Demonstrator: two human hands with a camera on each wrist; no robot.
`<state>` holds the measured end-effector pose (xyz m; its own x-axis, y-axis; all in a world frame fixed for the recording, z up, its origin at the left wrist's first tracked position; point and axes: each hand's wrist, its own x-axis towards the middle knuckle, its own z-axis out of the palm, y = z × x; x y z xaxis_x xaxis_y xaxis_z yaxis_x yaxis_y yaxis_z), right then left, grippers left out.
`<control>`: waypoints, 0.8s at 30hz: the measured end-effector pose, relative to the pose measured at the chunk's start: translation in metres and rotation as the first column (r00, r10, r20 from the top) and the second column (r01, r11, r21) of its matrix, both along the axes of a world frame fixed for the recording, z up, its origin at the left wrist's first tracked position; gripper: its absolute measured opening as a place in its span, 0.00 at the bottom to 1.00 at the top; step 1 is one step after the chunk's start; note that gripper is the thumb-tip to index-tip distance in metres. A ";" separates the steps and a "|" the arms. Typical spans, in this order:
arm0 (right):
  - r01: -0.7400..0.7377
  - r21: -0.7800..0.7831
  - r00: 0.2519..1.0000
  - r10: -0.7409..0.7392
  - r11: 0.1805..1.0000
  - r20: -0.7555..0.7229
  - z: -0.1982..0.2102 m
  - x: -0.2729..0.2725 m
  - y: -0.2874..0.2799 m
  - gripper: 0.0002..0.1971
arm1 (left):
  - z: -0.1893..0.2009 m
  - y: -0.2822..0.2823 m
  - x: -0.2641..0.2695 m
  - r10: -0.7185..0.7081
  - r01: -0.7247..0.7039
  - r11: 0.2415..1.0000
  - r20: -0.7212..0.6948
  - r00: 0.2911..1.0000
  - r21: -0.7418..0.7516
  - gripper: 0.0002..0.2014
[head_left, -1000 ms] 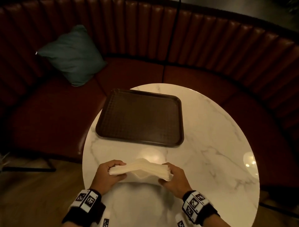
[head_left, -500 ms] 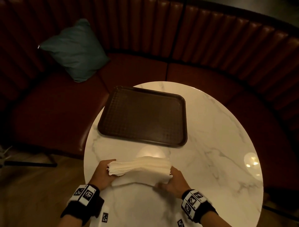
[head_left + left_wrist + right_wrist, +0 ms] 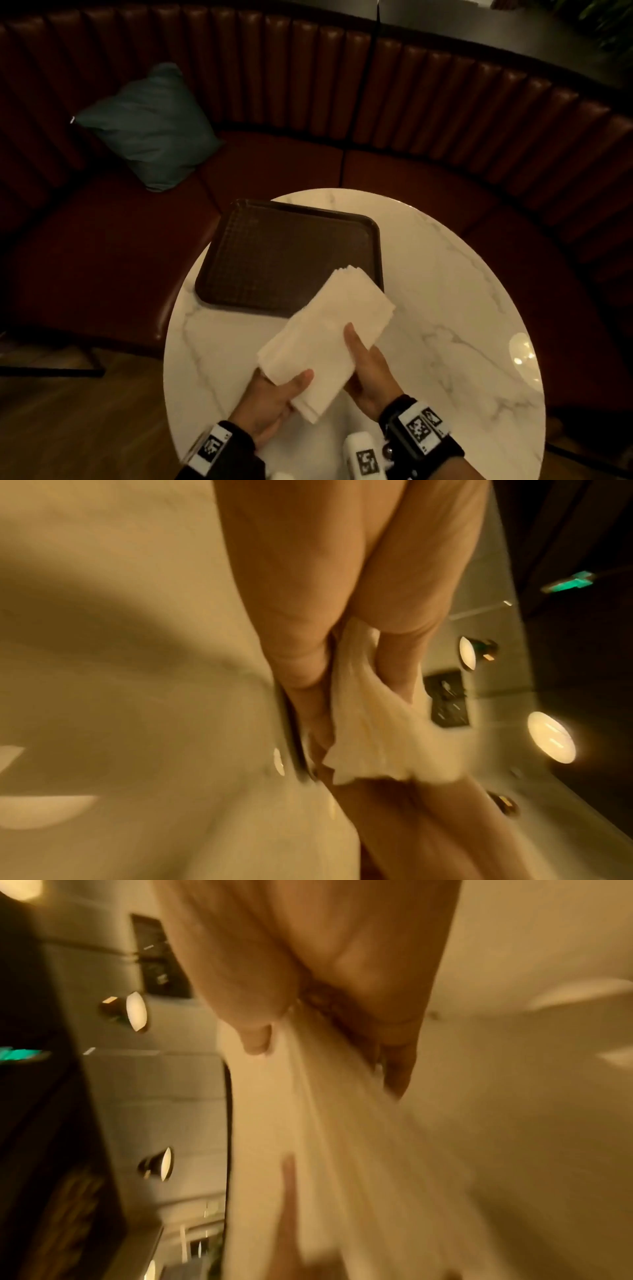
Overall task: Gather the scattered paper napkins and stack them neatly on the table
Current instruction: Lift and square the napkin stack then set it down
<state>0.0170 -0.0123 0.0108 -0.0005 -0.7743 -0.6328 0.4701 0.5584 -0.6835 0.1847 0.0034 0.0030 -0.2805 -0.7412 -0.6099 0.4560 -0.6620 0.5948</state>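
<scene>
Both hands hold the stack of napkins point(image 3: 325, 337) above the near part of the round marble worktop point(image 3: 445, 308). The left hand point(image 3: 270, 401) grips its near end, thumb on top; the right hand point(image 3: 368, 371) pinches its right edge, thumb lying on the paper. The stack's far corner overlaps the near right corner of the brown tray point(image 3: 281, 253). A teal cushion point(image 3: 150, 126) sits on the bench at far left

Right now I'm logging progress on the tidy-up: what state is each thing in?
Napkin stack: gathered, held above the table, angled toward the tray.
Left hand: grips the stack's near end.
Right hand: holds its side, thumb on top.
Tray: flat on the table, nothing on it.
</scene>
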 end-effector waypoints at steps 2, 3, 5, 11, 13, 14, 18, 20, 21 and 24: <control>0.042 -0.069 0.984 -0.054 0.997 -0.171 0.003 -0.003 -0.013 0.26 | 0.005 0.003 -0.019 -0.013 0.013 1.000 -0.023 1.000 0.006 0.35; 0.070 -0.090 0.975 -0.087 0.993 -0.206 0.008 -0.008 -0.019 0.32 | 0.009 0.002 -0.026 0.000 0.000 1.000 -0.030 1.000 0.010 0.30; 0.131 -0.083 0.974 -0.144 0.988 -0.174 0.012 -0.020 -0.026 0.39 | 0.011 -0.001 -0.036 0.056 -0.057 0.998 -0.069 0.996 -0.009 0.27; 0.097 0.298 0.939 -0.187 0.950 0.289 0.017 -0.038 -0.031 0.34 | 0.042 -0.039 -0.077 0.084 -0.088 0.994 -0.056 0.995 -0.071 0.27; 0.011 0.351 0.904 -0.160 0.936 0.396 0.021 -0.041 -0.040 0.41 | 0.065 -0.061 -0.093 0.049 -0.050 0.991 -0.013 0.999 -0.123 0.25; 0.007 0.299 0.875 -0.151 0.954 0.460 0.023 -0.045 -0.049 0.41 | 0.074 -0.072 -0.098 0.048 -0.047 0.990 0.002 0.999 -0.130 0.25; 0.128 0.068 0.879 -0.145 0.989 0.454 0.054 -0.072 -0.108 0.29 | 0.070 -0.111 -0.099 0.083 -0.088 0.980 -0.038 0.996 -0.179 0.20; 0.143 -0.002 0.914 -0.131 0.990 0.385 0.067 -0.085 -0.132 0.24 | 0.061 -0.119 -0.101 0.099 -0.099 0.975 -0.012 0.995 -0.199 0.19; 0.124 -0.032 0.936 -0.106 0.992 0.335 0.068 -0.089 -0.141 0.23 | 0.057 -0.120 -0.103 0.086 -0.085 0.975 -0.008 0.996 -0.203 0.19; -0.009 -0.114 0.999 0.014 0.993 0.046 0.054 -0.094 -0.155 0.19 | 0.050 -0.119 -0.105 0.011 -0.008 0.988 0.022 1.000 -0.151 0.19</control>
